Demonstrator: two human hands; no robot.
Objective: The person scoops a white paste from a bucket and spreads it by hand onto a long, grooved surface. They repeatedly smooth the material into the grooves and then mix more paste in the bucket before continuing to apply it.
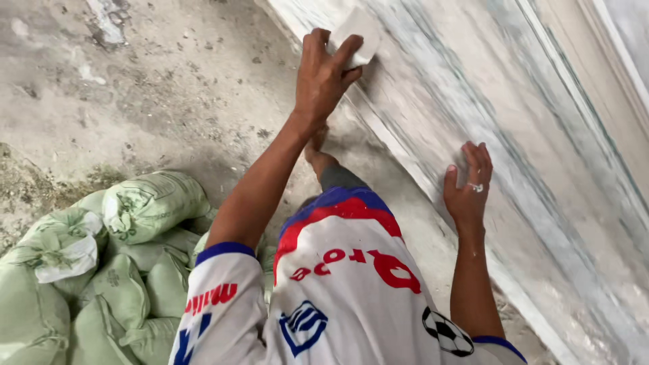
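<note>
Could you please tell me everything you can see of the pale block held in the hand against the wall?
The pale block is small, flat and roughly rectangular with rounded corners, off-white and matte; its material cannot be told for sure. The left hand grips it from below, thumb along one edge and fingers wrapped over the other, so only its upper part shows. It is tilted and pressed flat against the streaked grey-white wall, near that wall's lower edge above the concrete floor. It looks slightly blurred.

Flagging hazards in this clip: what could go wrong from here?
1. The left hand pinches the white block only at its lower edge, so it may slip out.
2. The right hand rests flat on the dusty wall and could slide.
3. Sacks lie close beside the person, a possible trip.
</note>
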